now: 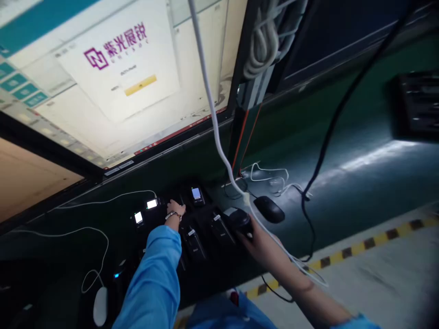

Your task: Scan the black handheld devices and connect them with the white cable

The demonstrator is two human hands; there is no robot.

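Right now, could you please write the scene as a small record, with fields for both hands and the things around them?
Left hand: among black rectangular handheld devices; whether it grips one cannot be told
Right hand: holds a black rounded device with a grey top
Beside right hand: black oval computer mouse
Lit near left hand: three small rectangular screens
Lower left: white rounded mouse with white cable
Behind: large black-framed monitor, showing a purple logo and yellow button
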